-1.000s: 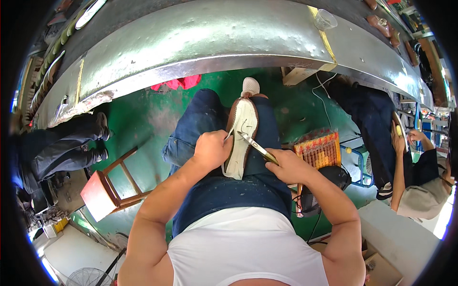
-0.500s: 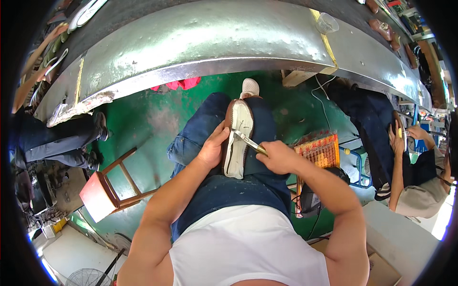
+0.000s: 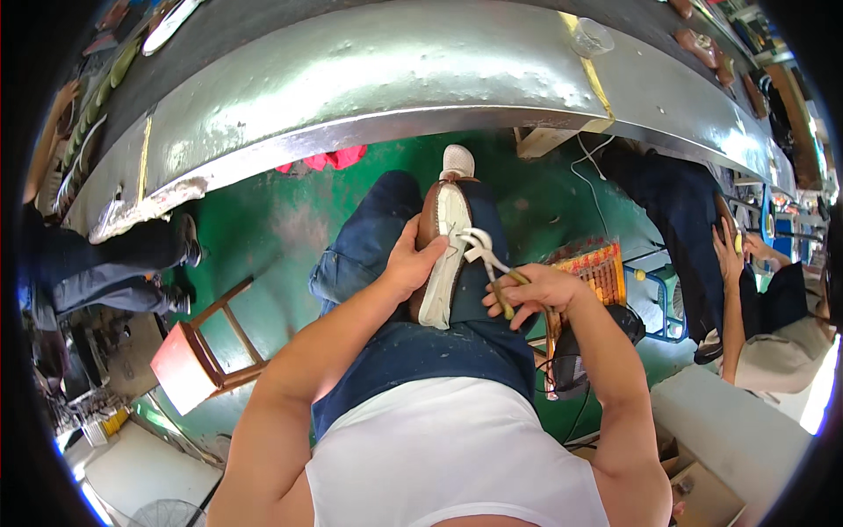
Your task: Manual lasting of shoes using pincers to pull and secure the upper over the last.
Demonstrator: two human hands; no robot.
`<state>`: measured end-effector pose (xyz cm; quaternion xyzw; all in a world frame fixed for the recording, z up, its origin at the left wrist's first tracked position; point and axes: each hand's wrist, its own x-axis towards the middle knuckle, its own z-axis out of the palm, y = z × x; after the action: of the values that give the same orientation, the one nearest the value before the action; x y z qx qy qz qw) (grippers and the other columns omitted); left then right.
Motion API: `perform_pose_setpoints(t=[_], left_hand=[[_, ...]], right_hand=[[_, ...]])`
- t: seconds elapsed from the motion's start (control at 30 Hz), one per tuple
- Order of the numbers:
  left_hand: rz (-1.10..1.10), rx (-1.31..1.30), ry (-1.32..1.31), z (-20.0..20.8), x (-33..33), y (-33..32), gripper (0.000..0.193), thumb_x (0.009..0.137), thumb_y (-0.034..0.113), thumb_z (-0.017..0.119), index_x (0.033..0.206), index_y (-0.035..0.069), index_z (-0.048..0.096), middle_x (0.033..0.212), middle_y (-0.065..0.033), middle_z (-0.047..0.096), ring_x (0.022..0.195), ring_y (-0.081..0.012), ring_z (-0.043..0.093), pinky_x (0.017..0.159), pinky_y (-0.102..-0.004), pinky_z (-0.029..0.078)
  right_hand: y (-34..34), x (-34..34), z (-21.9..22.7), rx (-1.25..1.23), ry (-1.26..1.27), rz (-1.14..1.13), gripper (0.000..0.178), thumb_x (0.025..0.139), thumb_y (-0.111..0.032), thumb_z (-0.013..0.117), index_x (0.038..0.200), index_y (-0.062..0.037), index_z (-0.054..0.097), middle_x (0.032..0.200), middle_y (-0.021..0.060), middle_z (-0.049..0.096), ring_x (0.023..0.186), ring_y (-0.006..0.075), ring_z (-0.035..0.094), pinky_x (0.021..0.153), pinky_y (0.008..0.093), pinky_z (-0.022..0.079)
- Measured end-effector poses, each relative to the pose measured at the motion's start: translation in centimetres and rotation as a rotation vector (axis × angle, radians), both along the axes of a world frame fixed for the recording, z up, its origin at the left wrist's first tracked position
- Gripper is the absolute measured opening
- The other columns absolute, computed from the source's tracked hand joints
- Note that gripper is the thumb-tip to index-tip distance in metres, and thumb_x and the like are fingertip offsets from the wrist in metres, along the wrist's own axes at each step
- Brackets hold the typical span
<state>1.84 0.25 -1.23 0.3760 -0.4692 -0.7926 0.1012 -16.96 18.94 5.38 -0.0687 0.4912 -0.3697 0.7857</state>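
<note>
Across my lap lies a brown shoe upper on its last (image 3: 445, 268), sole side up, with a pale insole showing and dark thread lines near the rim. My left hand (image 3: 411, 263) grips its left side, thumb laid over the sole. Lasting pliers (image 3: 485, 249) with metal jaws and yellowish handles are in my right hand (image 3: 543, 292). Their handles are spread, and the jaw end is by the shoe's right edge. Whether the jaws touch the shoe, I cannot tell.
A long metal-edged workbench (image 3: 351, 79) spans the far side, bearing a clear plastic cup (image 3: 592, 38). A wooden stool (image 3: 189, 364) lies to my left. On my right stand a beaded seat mat (image 3: 593, 272) and a co-worker with a shoe (image 3: 727, 220). Another person's legs (image 3: 114, 268) are at left.
The pliers have come off the left part of the sole and moved right, their handles now spread. My left thumb has shifted onto the sole. The shoe has tilted slightly.
</note>
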Motion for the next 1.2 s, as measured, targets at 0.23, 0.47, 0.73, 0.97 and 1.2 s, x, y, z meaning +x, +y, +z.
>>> perform_pose_setpoints(t=[0.23, 0.47, 0.73, 0.97, 1.2], left_hand=[[-0.134, -0.29, -0.361, 2.5, -0.8, 0.4, 0.071, 0.086, 0.027, 0.072, 0.145, 0.006, 0.038, 0.126, -0.0157, 0.059, 0.111, -0.024, 0.061, 0.096, -0.035, 0.049], [-0.279, 0.013, -0.254, 1.2, 0.2, -2.8, 0.067, 0.088, 0.024, 0.075, 0.139, 0.002, 0.038, 0.128, -0.0143, 0.056, 0.117, -0.023, 0.057, 0.101, -0.0366, 0.046], [-0.376, 0.057, -0.305, 2.1, -0.7, -3.1, 0.07, 0.088, 0.024, 0.074, 0.141, 0.002, 0.033, 0.135, -0.0152, 0.052, 0.124, -0.0232, 0.053, 0.106, -0.0394, 0.042], [-0.351, -0.002, -0.282, 1.1, -0.2, -3.6, 0.073, 0.088, 0.025, 0.073, 0.142, 0.0, 0.031, 0.133, -0.0169, 0.053, 0.121, -0.0246, 0.055, 0.105, -0.0389, 0.044], [-0.368, -0.281, -0.15, 1.4, 1.9, -0.8, 0.086, 0.089, 0.023, 0.07, 0.152, 0.001, 0.015, 0.15, -0.025, 0.034, 0.139, -0.0303, 0.037, 0.113, -0.0372, 0.034]], right_hand=[[-4.6, 2.4, 2.1, -0.438, 0.993, 0.121, 0.034, 0.101, -0.031, 0.052, 0.09, 0.0004, 0.057, 0.071, 0.0075, 0.062, 0.067, 0.017, 0.063, 0.058, 0.0336, 0.049], [-1.9, 1.7, 2.1, -0.236, 0.934, 0.423, 0.029, 0.094, -0.027, 0.061, 0.091, 0.0013, 0.06, 0.076, 0.0108, 0.066, 0.067, 0.0202, 0.064, 0.065, 0.0346, 0.051], [-0.5, 6.9, 3.2, -0.504, 1.317, 0.743, 0.042, 0.089, -0.018, 0.061, 0.118, 0.011, 0.053, 0.101, 0.0288, 0.064, 0.096, 0.0407, 0.064, 0.085, 0.0425, 0.052], [-0.8, 6.9, -0.2, -0.537, 1.408, 0.564, 0.031, 0.086, -0.023, 0.067, 0.107, -0.0012, 0.06, 0.09, 0.0176, 0.066, 0.08, 0.0367, 0.066, 0.072, 0.0457, 0.054], [1.5, 6.0, 1.1, -0.227, 1.11, 0.588, 0.024, 0.091, -0.023, 0.061, 0.103, -0.0022, 0.063, 0.092, 0.0218, 0.067, 0.085, 0.0405, 0.067, 0.074, 0.0489, 0.054]])
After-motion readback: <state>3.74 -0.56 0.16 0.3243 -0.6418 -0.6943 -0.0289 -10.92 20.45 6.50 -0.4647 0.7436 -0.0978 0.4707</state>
